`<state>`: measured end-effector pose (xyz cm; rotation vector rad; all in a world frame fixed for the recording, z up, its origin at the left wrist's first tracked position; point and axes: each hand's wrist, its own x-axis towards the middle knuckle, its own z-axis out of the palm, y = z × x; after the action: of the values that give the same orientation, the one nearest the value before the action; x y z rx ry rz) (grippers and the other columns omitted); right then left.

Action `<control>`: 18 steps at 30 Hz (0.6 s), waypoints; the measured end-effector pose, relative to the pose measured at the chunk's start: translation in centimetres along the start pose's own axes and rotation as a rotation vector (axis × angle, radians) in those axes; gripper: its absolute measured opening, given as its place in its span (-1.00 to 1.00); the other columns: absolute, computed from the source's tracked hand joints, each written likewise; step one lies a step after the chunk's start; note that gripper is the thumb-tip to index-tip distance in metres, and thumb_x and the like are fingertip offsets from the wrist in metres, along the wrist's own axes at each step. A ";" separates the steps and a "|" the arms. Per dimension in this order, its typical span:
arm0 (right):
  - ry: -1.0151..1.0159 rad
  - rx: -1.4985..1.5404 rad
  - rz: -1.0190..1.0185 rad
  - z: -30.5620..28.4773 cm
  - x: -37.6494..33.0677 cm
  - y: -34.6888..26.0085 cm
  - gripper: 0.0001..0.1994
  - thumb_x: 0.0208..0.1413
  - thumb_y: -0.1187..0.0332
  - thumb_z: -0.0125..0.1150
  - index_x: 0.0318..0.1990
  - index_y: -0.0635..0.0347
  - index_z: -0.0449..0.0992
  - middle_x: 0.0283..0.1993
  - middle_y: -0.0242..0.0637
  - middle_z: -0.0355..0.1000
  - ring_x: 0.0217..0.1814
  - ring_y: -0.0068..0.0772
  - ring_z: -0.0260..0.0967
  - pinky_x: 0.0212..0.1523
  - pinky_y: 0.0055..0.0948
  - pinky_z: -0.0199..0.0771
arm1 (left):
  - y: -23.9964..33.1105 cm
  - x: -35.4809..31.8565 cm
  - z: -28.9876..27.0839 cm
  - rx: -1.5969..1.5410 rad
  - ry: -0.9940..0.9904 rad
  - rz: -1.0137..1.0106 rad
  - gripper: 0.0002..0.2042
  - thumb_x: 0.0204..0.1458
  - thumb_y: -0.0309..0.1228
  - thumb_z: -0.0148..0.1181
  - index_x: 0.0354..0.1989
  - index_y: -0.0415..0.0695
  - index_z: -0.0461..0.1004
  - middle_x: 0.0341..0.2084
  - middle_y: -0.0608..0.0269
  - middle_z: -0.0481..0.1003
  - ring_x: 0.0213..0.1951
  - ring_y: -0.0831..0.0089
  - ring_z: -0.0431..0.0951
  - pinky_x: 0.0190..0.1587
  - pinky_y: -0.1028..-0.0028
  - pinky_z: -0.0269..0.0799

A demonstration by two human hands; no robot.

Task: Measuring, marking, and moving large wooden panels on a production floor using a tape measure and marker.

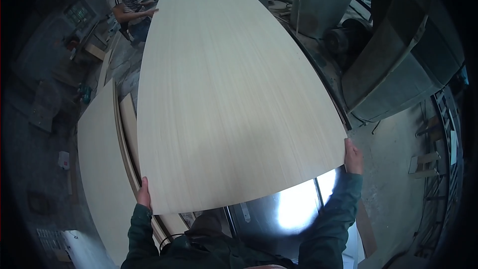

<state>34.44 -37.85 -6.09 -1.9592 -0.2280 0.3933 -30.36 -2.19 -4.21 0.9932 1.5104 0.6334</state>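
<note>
Here I've got left hand [144, 194] grasping board [234, 104], near-left | right hand [353, 157] clasping near-right corner | I'd hold both steady, clear of panels [99, 134] left

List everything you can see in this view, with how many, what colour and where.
Wood-grain panel: 1, pale beige, centre, running from near to far
Boards: several, pale-faced, left of the panel
Shiny surface: 1, dark with bright glare, below the panel's near edge
Bulky bag-like shapes: at least 2, grey, upper right
Rounded machine part: 1, dark, between those shapes
Small box: 1, white, far left
Other person: 1, light patterned top, upper left
Dim rim clutter: uncountable
Sleeves: 2, dark green, lower edge
Left hand: 1, bare, gripping panel's near left corner
Right hand: 1, bare, gripping near right corner
</note>
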 end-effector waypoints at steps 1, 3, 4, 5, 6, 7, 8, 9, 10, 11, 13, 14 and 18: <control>-0.016 -0.033 -0.008 0.4 -0.5 -0.4 -0.50 0.29 0.02 0.03 -0.19 0.41 0.58 -0.31 -0.38 0.50 -0.25 -0.61 0.35 -0.19 -0.54 0.36 | 0.1 0.2 -0.4 -0.016 -0.009 0.008 -0.26 0.16 0.19 -0.01 0.20 -0.32 0.32 0.06 0.03 0.46 0.07 0.29 0.46 0.17 0.39 0.30; -0.043 -0.019 -0.008 0.6 -1.6 -1.4 -0.49 0.27 0.00 0.07 -0.16 0.42 0.58 -0.30 -0.32 0.53 -0.23 -0.57 0.38 -0.16 -0.49 0.38 | 0.1 0.6 -1.0 -0.022 -0.011 0.017 -0.27 0.16 0.18 0.00 0.19 -0.31 0.32 0.06 0.03 0.46 0.06 0.26 0.47 0.16 0.36 0.33; -0.068 -0.007 -0.011 0.6 -1.9 -1.7 -0.48 0.24 -0.01 0.10 -0.13 0.42 0.58 -0.28 -0.27 0.55 -0.20 -0.53 0.40 -0.13 -0.45 0.41 | 0.1 0.9 -1.3 -0.032 -0.016 0.026 -0.28 0.16 0.18 0.00 0.18 -0.30 0.33 0.05 0.02 0.46 0.04 0.24 0.48 0.15 0.34 0.36; -0.067 -0.004 -0.010 0.8 -2.1 -1.7 -0.48 0.24 -0.01 0.10 -0.13 0.42 0.58 -0.28 -0.27 0.55 -0.20 -0.53 0.40 -0.13 -0.45 0.41 | 0.0 1.1 -1.6 -0.030 -0.015 0.028 -0.28 0.16 0.18 0.00 0.18 -0.30 0.33 0.05 0.02 0.46 0.04 0.24 0.48 0.15 0.34 0.36; -0.074 0.003 -0.035 0.8 -2.3 -1.7 -0.49 0.25 0.00 0.10 -0.14 0.42 0.58 -0.30 -0.27 0.55 -0.22 -0.53 0.40 -0.14 -0.45 0.41 | -0.1 1.5 -1.9 -0.025 -0.017 0.029 -0.28 0.15 0.18 0.00 0.17 -0.31 0.33 0.04 0.02 0.47 0.03 0.24 0.49 0.14 0.34 0.37; -0.082 0.010 -0.061 0.8 -2.4 -1.7 -0.49 0.25 0.00 0.10 -0.15 0.42 0.58 -0.31 -0.28 0.54 -0.24 -0.53 0.40 -0.15 -0.45 0.41 | -0.3 1.9 -2.3 -0.020 -0.019 0.032 -0.28 0.15 0.18 0.01 0.16 -0.31 0.34 0.03 0.02 0.48 0.02 0.23 0.50 0.13 0.33 0.38; -0.080 0.013 -0.060 1.0 -2.4 -1.6 -0.49 0.25 0.00 0.10 -0.15 0.42 0.58 -0.31 -0.28 0.54 -0.24 -0.53 0.40 -0.15 -0.45 0.41 | -0.4 2.2 -2.5 -0.017 -0.020 0.034 -0.28 0.15 0.18 0.01 0.16 -0.31 0.34 0.03 0.02 0.48 0.02 0.23 0.50 0.13 0.33 0.38; -0.060 0.010 -0.070 1.3 -2.4 -1.6 -0.50 0.25 0.01 0.09 -0.16 0.42 0.58 -0.33 -0.29 0.54 -0.26 -0.53 0.40 -0.17 -0.45 0.40 | -0.6 2.5 -2.9 -0.013 -0.008 0.027 -0.27 0.15 0.19 0.01 0.17 -0.32 0.34 0.03 0.02 0.48 0.02 0.23 0.50 0.13 0.33 0.38; -0.040 0.008 -0.081 1.6 -2.4 -1.6 -0.51 0.26 0.02 0.09 -0.17 0.42 0.59 -0.36 -0.30 0.54 -0.28 -0.53 0.40 -0.19 -0.45 0.40 | -0.7 2.7 -3.2 -0.009 0.004 0.019 -0.26 0.14 0.19 0.01 0.17 -0.32 0.33 0.03 0.02 0.48 0.02 0.23 0.51 0.12 0.33 0.39; -0.033 0.003 -0.077 1.6 -2.5 -1.7 -0.51 0.26 0.02 0.09 -0.17 0.42 0.59 -0.36 -0.30 0.54 -0.28 -0.53 0.40 -0.19 -0.45 0.40 | -0.7 2.9 -2.9 -0.007 -0.003 0.015 -0.26 0.14 0.19 0.01 0.17 -0.32 0.33 0.03 0.02 0.48 0.02 0.23 0.51 0.12 0.33 0.39; 0.013 0.026 -0.087 1.9 -2.6 -2.1 -0.52 0.26 0.04 0.08 -0.21 0.42 0.59 -0.41 -0.30 0.53 -0.31 -0.53 0.39 -0.22 -0.43 0.40 | -0.2 2.7 -2.6 -0.019 -0.020 0.008 -0.26 0.14 0.20 0.00 0.18 -0.31 0.33 0.04 0.01 0.48 0.02 0.22 0.51 0.13 0.33 0.39; 0.015 0.027 -0.082 2.1 -2.7 -2.4 -0.52 0.26 0.04 0.08 -0.21 0.42 0.59 -0.41 -0.30 0.53 -0.31 -0.53 0.39 -0.22 -0.43 0.40 | -0.2 2.5 -2.6 -0.014 -0.022 0.008 -0.26 0.14 0.20 0.00 0.18 -0.31 0.33 0.04 0.01 0.48 0.02 0.22 0.51 0.13 0.33 0.39; 0.067 -0.095 -0.091 2.0 -2.8 -3.3 -0.49 0.24 0.00 0.07 -0.22 0.42 0.59 -0.43 -0.13 0.53 -0.32 -0.45 0.44 -0.20 -0.36 0.42 | 0.6 0.8 -1.7 -0.035 -0.014 -0.008 -0.25 0.14 0.18 0.04 0.22 -0.32 0.30 0.08 0.03 0.45 0.07 0.26 0.46 0.17 0.37 0.31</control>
<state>31.19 -35.74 -3.36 -2.0432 -0.2954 0.2610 -31.84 -0.99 -3.73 0.9632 1.4858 0.6439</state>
